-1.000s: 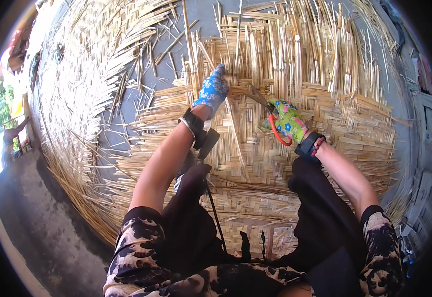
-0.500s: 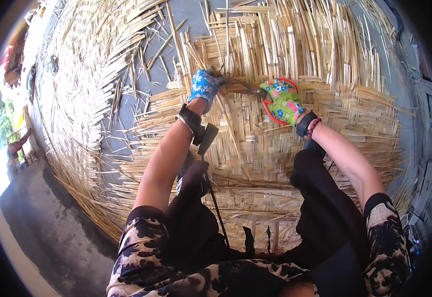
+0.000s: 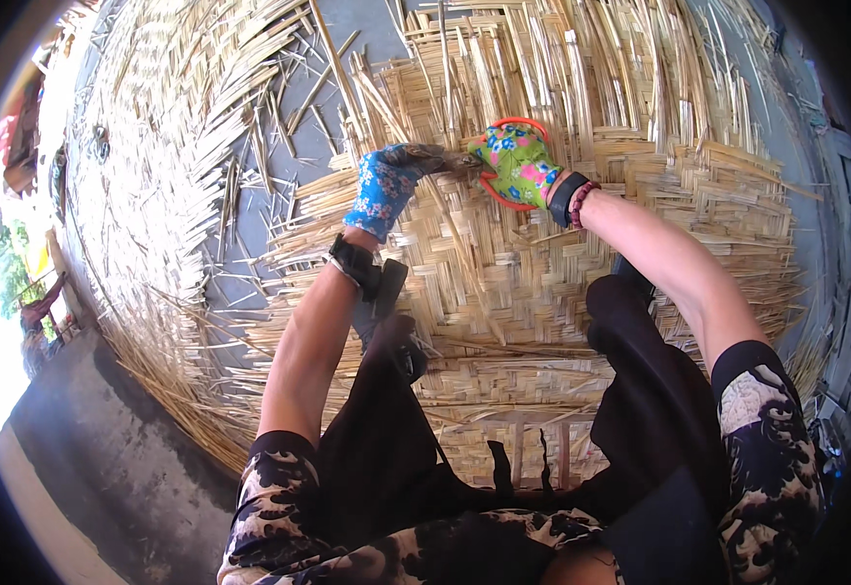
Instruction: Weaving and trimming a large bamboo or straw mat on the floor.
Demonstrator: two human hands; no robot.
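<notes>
My right hand [image 3: 521,164], in a green flowered glove, is closed around the orange-handled scissors [image 3: 505,201]. Their blades point left toward my other hand and are partly hidden by the gloves. My left hand [image 3: 386,187] wears a blue flowered glove with dark, soiled fingers. Those fingers are bent and pressed together beside the blades; what they pinch, if anything, is hidden. Both hands are above a woven straw-coloured mat [image 3: 533,283], whose long loose strips [image 3: 581,88] stick out along the far side.
A second woven mat [image 3: 152,146] with frayed ends lies to the left. Cut strip scraps [image 3: 284,136] litter the grey floor [image 3: 235,229] between the mats. A dark grey concrete ledge [image 3: 113,439] stands at lower left. My legs are spread over the near part of the mat.
My right hand has moved left and slightly up with the scissors, so the blades now meet my left fingers. My left hand has shifted a little to the left.
</notes>
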